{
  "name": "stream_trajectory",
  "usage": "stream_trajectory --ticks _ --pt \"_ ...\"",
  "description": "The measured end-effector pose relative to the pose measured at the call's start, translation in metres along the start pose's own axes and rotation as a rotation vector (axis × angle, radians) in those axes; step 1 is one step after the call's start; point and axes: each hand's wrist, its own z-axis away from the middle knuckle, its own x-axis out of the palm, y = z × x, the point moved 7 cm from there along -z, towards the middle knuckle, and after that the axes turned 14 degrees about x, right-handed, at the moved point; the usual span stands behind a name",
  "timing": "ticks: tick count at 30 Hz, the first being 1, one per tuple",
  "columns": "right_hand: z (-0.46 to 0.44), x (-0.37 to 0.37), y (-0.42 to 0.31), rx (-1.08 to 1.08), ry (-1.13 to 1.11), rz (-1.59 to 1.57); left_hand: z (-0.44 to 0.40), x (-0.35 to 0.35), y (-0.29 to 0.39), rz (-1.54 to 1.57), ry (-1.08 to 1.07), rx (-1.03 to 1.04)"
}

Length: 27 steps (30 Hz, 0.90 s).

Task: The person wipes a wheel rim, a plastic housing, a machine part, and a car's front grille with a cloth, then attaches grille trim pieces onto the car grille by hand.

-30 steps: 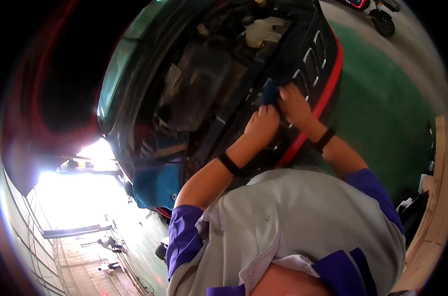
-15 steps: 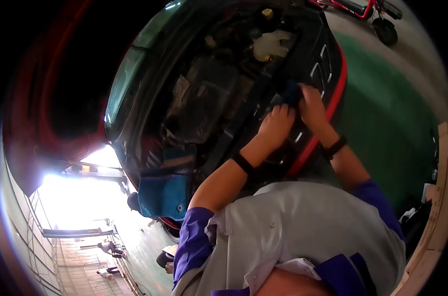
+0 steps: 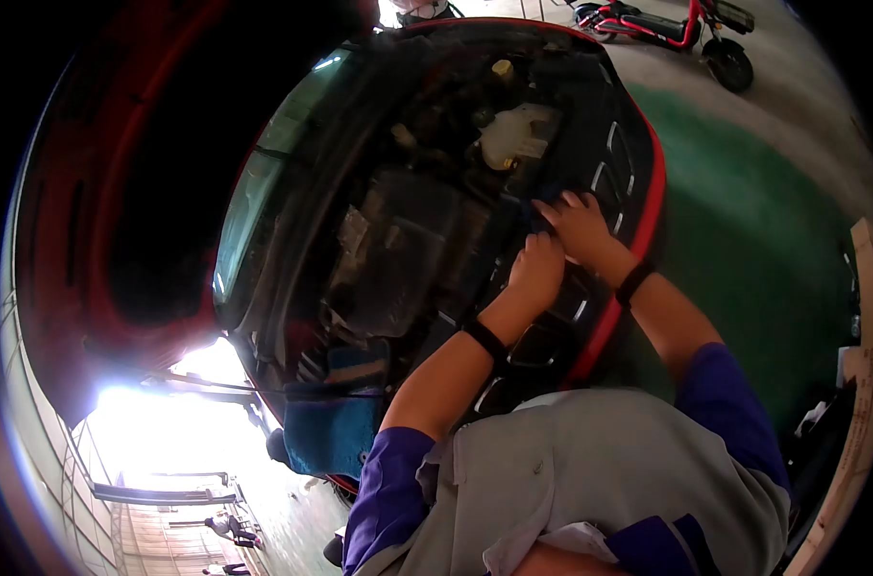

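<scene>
My left hand point(image 3: 538, 273) is closed over the black front panel point(image 3: 513, 288) of a red car's open engine bay, its fingertips close to my right wrist. What it grips, if anything, is hidden. Just beyond it, my right hand point(image 3: 582, 230) rests on the panel with its fingers spread and slightly bent. A dark blue patch, perhaps a cloth, shows faintly by the right fingertips; it is too dark to tell whether either hand holds it. Both wrists wear black bands.
The raised red hood point(image 3: 100, 240) looms at left. A dark engine cover point(image 3: 398, 259) and a whitish reservoir point(image 3: 513, 134) sit in the bay. A blue cover point(image 3: 326, 432) drapes over the fender. A red scooter point(image 3: 686, 29) stands at far right; people appear at lower left.
The view has shifted, so the car sits lower and further left. My right hand has gone from curled around a dark blue cloth to spread fingers; my left stays closed beside it.
</scene>
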Motion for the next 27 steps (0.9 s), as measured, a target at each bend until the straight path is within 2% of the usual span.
stream_trajectory --ticks 2,6,9,12,15,18,21,24,27 --pt "-0.002 -0.009 0.000 0.042 -0.073 -0.053 -0.001 0.001 0.000 -0.016 0.066 -0.023" --pt "0.019 -0.011 -0.004 0.058 0.072 -0.119 0.011 0.006 0.014 -0.079 0.116 -0.013" --pt "0.044 -0.018 -0.007 0.096 0.037 -0.306 0.023 0.000 0.026 -0.121 0.112 0.011" --pt "0.055 -0.029 -0.011 0.114 0.016 -0.291 0.028 0.003 0.027 -0.157 0.110 0.001" --pt "0.045 -0.022 -0.004 0.094 0.167 -0.306 0.022 0.004 0.020 -0.025 0.106 -0.039" --pt "0.035 -0.007 0.006 0.198 0.178 -0.248 0.008 0.004 0.012 -0.045 0.098 0.035" --pt "0.027 -0.003 0.015 0.232 0.206 -0.189 -0.006 0.002 -0.001 -0.171 0.205 0.126" --pt "0.011 -0.004 0.024 0.241 0.123 -0.224 -0.021 0.007 -0.026 -0.072 0.141 0.092" --pt "0.002 -0.003 0.028 0.223 0.017 -0.175 -0.027 0.012 -0.030 -0.074 0.180 0.126"
